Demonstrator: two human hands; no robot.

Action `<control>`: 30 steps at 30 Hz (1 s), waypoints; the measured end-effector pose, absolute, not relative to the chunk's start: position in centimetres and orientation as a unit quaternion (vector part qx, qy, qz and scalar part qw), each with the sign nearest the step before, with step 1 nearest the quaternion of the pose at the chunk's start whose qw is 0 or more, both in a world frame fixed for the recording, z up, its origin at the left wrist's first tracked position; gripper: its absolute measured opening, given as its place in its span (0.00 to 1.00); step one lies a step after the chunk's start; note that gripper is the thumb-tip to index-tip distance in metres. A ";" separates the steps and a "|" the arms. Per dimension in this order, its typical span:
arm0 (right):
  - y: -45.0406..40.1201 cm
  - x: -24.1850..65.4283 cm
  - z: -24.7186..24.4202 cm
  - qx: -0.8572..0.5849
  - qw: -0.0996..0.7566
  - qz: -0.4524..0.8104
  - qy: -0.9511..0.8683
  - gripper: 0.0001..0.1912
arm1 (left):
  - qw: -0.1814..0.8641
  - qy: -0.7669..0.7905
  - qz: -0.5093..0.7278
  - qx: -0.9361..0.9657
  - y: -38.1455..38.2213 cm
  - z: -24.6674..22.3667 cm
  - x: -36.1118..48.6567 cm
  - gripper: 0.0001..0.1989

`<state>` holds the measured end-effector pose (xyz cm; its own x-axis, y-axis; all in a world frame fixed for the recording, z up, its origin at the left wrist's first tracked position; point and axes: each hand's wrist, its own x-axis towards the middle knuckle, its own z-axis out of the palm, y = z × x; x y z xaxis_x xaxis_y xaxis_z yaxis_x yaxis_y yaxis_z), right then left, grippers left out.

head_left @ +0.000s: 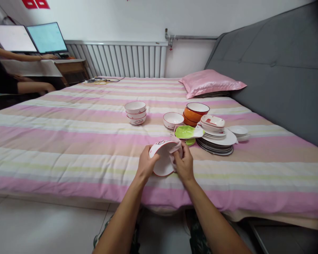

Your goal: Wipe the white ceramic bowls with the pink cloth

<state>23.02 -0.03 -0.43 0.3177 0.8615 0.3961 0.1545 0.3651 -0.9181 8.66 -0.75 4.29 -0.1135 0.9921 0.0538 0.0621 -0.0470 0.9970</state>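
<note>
A white bowl (163,164) with a red rim and a printed pattern is tilted on its side above the bed's front part, its inside facing me. My left hand (146,163) grips its left rim, thumb inside. On the right side, my right hand (184,163) pinches a pale pink cloth (176,148) against the bowl's rim. Just beyond are a green leaf-shaped dish (187,132) and a single white bowl (173,120). Farther left stands a stack of similar patterned bowls (136,113).
Orange bowls (194,113), stacked plates (217,146), a rectangular dish (212,121) and small white dishes (239,133) stand to the right on the striped bed (69,141). A pink pillow (212,83) lies behind. At far left, a person sits by two monitors (47,38).
</note>
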 end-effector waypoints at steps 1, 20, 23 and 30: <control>-0.1 23.1 -0.4 -0.492 0.643 0.260 -0.526 0.18 | 0.439 0.526 0.522 0.509 -0.8 4.4 8.7 0.17; 0.5 23.9 0.5 -0.424 0.650 0.291 -0.559 0.13 | 0.422 0.469 0.487 0.604 -1.0 4.7 8.5 0.20; 0.7 23.9 0.3 -0.422 0.649 0.307 -0.554 0.11 | 0.410 0.471 0.494 0.605 -1.0 4.5 8.7 0.19; 1.2 23.7 -0.3 -0.437 0.645 0.336 -0.529 0.13 | 0.393 0.480 0.530 0.578 -1.0 4.2 9.0 0.18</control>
<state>23.69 1.17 -0.31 0.2130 0.8964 0.3887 0.0287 0.3919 -0.9195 8.95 -0.97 4.24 -0.0221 0.9716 0.2354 0.1383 -0.2302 0.9633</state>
